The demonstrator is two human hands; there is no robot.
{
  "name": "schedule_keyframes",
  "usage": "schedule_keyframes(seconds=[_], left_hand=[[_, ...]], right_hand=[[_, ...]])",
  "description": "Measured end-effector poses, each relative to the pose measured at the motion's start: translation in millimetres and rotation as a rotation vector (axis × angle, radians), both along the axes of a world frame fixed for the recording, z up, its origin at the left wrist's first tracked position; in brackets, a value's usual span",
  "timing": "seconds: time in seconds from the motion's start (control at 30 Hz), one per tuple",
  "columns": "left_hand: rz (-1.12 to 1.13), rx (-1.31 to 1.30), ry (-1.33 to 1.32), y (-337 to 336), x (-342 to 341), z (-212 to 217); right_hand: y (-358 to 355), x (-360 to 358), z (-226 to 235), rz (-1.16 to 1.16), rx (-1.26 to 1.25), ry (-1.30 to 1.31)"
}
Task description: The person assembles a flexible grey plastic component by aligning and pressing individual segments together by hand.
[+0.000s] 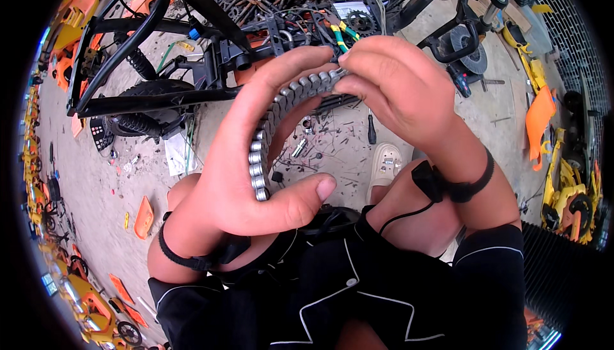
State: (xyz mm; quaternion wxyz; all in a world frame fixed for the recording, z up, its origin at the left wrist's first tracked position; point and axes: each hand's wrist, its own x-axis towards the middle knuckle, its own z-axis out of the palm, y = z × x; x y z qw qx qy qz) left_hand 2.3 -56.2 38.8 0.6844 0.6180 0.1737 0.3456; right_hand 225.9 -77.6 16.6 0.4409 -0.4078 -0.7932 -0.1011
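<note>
Arching chain (pixel 279 102), long axis rising rightward.

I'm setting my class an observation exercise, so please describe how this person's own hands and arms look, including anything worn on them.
The left hand and right hand are ungloved. Each wrist wears a black strap; the right one carries a small dark box with a thin black cable. The black short sleeves have thin pale piping.
</note>
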Motion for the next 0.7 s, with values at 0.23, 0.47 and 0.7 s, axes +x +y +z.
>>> schedule_keyframes(seconds=[0.23, 0.47, 0.7], left_hand=[[0.109, -0.038, -0.104, -2, 5, 3], [0.152, -0.17, -0.175, -3, 12, 6], [0.125, -0.109, -0.047, 0, 2, 10]], right_hand=[[-2, -10, 7, -0.037, -0.082, 0.192], [-16, -28, -3, -0.014, -0.272, 0.428], [-13, -20, -4, 0.022, -0.167, 0.313]])
